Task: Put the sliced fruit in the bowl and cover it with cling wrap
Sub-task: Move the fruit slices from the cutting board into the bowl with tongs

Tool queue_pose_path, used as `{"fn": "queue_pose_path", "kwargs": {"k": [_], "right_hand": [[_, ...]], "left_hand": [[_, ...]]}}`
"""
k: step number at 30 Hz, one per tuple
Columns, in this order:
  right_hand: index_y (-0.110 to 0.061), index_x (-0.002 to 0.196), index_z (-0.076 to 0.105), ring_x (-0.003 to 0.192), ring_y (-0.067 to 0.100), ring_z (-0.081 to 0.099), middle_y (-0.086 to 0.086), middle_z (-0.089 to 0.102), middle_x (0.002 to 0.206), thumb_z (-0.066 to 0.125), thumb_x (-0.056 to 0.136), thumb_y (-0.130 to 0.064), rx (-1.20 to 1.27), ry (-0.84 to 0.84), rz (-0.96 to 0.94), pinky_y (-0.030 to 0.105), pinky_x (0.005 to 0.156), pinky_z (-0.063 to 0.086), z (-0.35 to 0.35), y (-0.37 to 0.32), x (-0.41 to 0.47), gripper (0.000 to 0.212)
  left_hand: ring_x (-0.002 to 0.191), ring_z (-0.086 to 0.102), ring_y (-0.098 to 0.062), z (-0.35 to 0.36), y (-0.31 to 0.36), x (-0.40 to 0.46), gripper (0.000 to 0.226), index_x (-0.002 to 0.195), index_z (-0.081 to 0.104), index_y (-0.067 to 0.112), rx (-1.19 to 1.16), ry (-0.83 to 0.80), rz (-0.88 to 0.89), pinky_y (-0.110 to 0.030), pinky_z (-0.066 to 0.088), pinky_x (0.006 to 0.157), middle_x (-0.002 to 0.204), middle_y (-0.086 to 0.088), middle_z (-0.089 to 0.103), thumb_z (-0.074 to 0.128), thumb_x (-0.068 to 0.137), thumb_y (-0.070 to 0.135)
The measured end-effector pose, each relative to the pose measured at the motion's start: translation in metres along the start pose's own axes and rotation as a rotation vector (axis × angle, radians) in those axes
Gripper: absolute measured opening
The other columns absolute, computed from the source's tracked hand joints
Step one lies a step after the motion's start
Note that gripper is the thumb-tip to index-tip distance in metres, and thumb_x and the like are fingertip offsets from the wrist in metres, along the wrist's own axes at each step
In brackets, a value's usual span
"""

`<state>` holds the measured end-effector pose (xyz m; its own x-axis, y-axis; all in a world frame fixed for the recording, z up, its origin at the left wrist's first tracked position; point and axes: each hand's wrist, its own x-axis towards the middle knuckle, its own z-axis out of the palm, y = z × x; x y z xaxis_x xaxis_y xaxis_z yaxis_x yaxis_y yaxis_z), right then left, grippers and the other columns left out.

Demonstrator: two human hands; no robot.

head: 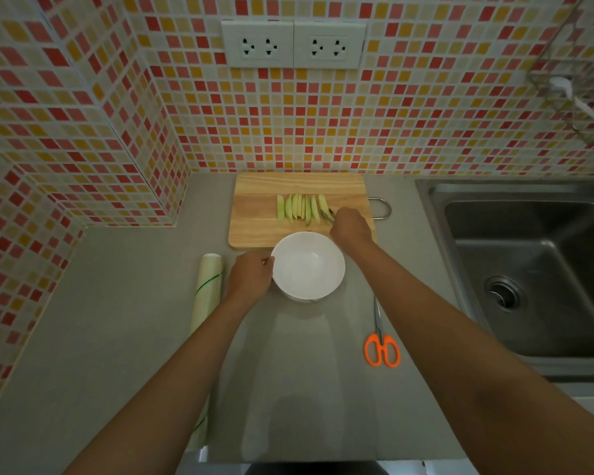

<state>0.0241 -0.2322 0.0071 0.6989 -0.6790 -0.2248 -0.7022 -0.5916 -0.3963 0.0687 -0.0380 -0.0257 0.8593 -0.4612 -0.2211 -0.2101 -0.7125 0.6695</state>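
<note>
we see our left hand [251, 274] pinching the rim of the white bowl [308, 265] on the grey surface [117, 337]. just beyond the bowl, our right hand [350, 225] curls onto the rightmost of the fruit slices [304, 208] lined up on the cutting board [254, 214]. the cling wrap roll [208, 296] lies left of our left hand, scissors [381, 344] to the right.

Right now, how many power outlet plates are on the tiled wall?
2. Both sit side by side high on the tiled wall above the cutting board: the left outlet plate and the right outlet plate, edges touching. None appears hidden.
</note>
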Motion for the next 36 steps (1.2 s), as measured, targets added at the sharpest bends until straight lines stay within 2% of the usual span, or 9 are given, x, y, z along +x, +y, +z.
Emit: {"fn": "queue_pose_path", "kwargs": {"k": [5,8,10,12,14,17,21,29,36], "right_hand": [[0.003,0.093,0.062,0.096,0.034,0.062,0.018,0.064,0.103,0.044,0.089,0.004,0.032,0.014,-0.019,0.030,0.065,0.038,-0.009,0.000,-0.011,0.018],[-0.007,0.061,0.045,0.077,0.029,0.055,0.010,0.054,0.074,0.045,0.093,-0.004,0.121,0.038,-0.046,0.028,0.055,0.032,-0.018,0.004,-0.030,0.032],[-0.013,0.053,0.036,0.067,0.023,0.047,0.002,0.042,0.058,0.046,0.095,-0.013,0.182,0.037,-0.076,0.028,0.048,0.025,-0.022,0.010,-0.058,0.043],[-0.014,0.054,0.036,0.063,0.022,0.044,0.001,0.039,0.056,0.048,0.095,-0.017,0.188,0.002,-0.126,0.028,0.049,0.023,-0.021,0.020,-0.092,0.043],[-0.010,0.060,0.044,0.065,0.025,0.048,0.008,0.048,0.063,0.049,0.094,-0.018,0.115,-0.046,-0.155,0.028,0.055,0.029,-0.015,0.029,-0.118,0.035],[-0.004,0.080,0.061,0.084,0.035,0.062,0.021,0.065,0.089,0.050,0.093,-0.019,0.005,-0.116,-0.116,0.028,0.063,0.035,-0.003,0.033,-0.132,0.023],[0.003,0.097,0.061,0.096,0.035,0.063,0.021,0.064,0.105,0.047,0.093,-0.012,-0.065,-0.167,-0.074,0.028,0.066,0.037,0.008,0.026,-0.129,0.021],[0.000,0.084,0.061,0.089,0.035,0.063,0.019,0.064,0.093,0.049,0.093,-0.015,0.045,0.017,-0.076,0.028,0.062,0.034,-0.030,0.013,-0.082,0.020],[0.002,0.100,0.061,0.099,0.035,0.062,0.018,0.064,0.109,0.046,0.088,-0.001,-0.011,-0.059,-0.064,0.030,0.067,0.040,-0.009,-0.007,-0.018,0.019]], "left_hand": [[0.085,0.069,-0.032,-0.001,0.000,-0.001,0.031,0.096,0.076,0.008,-0.014,-0.003,-0.011,-0.042,0.056,0.081,0.089,-0.014,0.075,0.047,0.094,0.021],[0.081,0.069,-0.034,-0.002,0.000,0.000,0.031,0.089,0.075,0.004,-0.034,-0.004,-0.005,-0.045,0.056,0.080,0.083,-0.016,0.074,0.048,0.094,0.020],[0.079,0.069,-0.036,-0.003,0.000,0.000,0.031,0.086,0.074,0.002,-0.048,-0.003,-0.015,-0.047,0.056,0.079,0.080,-0.018,0.073,0.049,0.093,0.019],[0.078,0.069,-0.038,-0.005,-0.001,0.000,0.032,0.085,0.073,-0.002,-0.058,-0.004,-0.018,-0.049,0.056,0.079,0.079,-0.020,0.073,0.050,0.093,0.019],[0.078,0.069,-0.038,-0.005,-0.001,0.000,0.031,0.086,0.072,-0.003,-0.057,-0.010,-0.008,-0.049,0.055,0.080,0.080,-0.021,0.072,0.050,0.093,0.018],[0.080,0.069,-0.039,-0.005,0.001,0.000,0.031,0.088,0.072,-0.004,-0.061,-0.008,-0.009,-0.049,0.056,0.080,0.083,-0.022,0.073,0.050,0.092,0.017],[0.083,0.070,-0.039,-0.004,0.003,-0.002,0.028,0.087,0.072,-0.004,-0.069,0.002,0.000,-0.048,0.057,0.078,0.085,-0.023,0.073,0.050,0.091,0.014],[0.083,0.070,-0.037,-0.003,0.006,0.000,0.028,0.089,0.074,-0.003,-0.052,0.012,0.009,-0.045,0.056,0.078,0.085,-0.021,0.074,0.052,0.093,0.015],[0.085,0.071,-0.034,-0.002,0.005,0.000,0.026,0.099,0.076,0.004,-0.040,0.027,0.034,-0.044,0.056,0.080,0.092,-0.017,0.076,0.054,0.091,0.014]]}}
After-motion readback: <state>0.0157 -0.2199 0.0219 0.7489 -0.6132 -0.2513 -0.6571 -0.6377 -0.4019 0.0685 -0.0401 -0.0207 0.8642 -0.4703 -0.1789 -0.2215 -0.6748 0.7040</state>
